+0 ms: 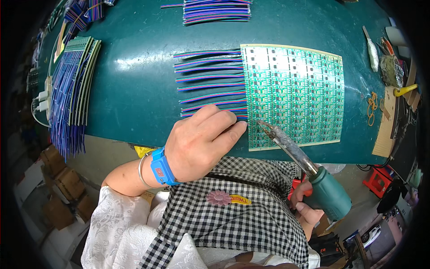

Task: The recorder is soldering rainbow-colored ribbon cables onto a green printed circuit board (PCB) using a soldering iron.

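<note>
A panel of many small green circuit boards (295,94) lies on the table in front of me. Striped ribbon wires (210,84) stick out leftward from its left edge in a row. My left hand (201,141) is closed in a pinch at the lower end of that row, and its fingers hide most of the wire between them. In my right hand (307,210) is a soldering iron (329,193) with a thick green handle. Its tip points up and left, over or on the panel's lower left part, close to my left fingertips; contact cannot be made out.
Wired panels (74,85) are stacked at the table's left edge beside white plugs (43,101). A wire bundle (217,11) lies at the far side. Rubber bands (371,109), a cardboard strip (384,127) and a yellow-handled tool (405,90) are on the right.
</note>
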Demonstrator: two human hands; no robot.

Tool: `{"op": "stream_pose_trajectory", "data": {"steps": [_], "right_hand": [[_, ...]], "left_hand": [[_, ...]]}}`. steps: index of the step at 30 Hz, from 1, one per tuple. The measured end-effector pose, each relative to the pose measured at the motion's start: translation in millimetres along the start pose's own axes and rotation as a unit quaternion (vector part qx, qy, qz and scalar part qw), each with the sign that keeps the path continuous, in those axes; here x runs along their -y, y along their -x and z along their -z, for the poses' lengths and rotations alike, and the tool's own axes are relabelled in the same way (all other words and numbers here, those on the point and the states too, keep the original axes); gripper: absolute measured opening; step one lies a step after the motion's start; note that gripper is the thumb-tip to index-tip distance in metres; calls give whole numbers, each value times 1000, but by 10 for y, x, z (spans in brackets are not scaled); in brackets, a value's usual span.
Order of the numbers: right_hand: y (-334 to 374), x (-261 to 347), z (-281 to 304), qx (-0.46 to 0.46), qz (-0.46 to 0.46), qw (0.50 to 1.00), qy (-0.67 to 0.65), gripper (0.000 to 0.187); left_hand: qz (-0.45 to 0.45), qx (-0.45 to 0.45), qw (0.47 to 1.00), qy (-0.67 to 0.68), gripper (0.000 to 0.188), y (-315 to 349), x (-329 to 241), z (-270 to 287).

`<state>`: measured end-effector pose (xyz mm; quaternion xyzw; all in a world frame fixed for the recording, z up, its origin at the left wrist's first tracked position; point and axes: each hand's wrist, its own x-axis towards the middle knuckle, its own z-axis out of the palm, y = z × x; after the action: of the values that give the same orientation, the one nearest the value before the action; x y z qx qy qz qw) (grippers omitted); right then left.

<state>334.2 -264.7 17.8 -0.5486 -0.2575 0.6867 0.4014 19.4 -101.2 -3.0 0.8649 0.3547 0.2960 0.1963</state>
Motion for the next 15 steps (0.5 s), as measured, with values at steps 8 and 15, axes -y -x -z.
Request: {"op": "stream_pose_trajectory", "data": {"steps": [8, 15], "right_hand": [[150, -269, 267, -57, 44, 976, 205, 68], [144, -348, 361, -27, 23, 974, 223, 69]], "left_hand": [[-1, -3, 1000, -3, 33, 3, 2, 1], [-1, 0, 1000, -10, 34, 5, -9, 8]]}}
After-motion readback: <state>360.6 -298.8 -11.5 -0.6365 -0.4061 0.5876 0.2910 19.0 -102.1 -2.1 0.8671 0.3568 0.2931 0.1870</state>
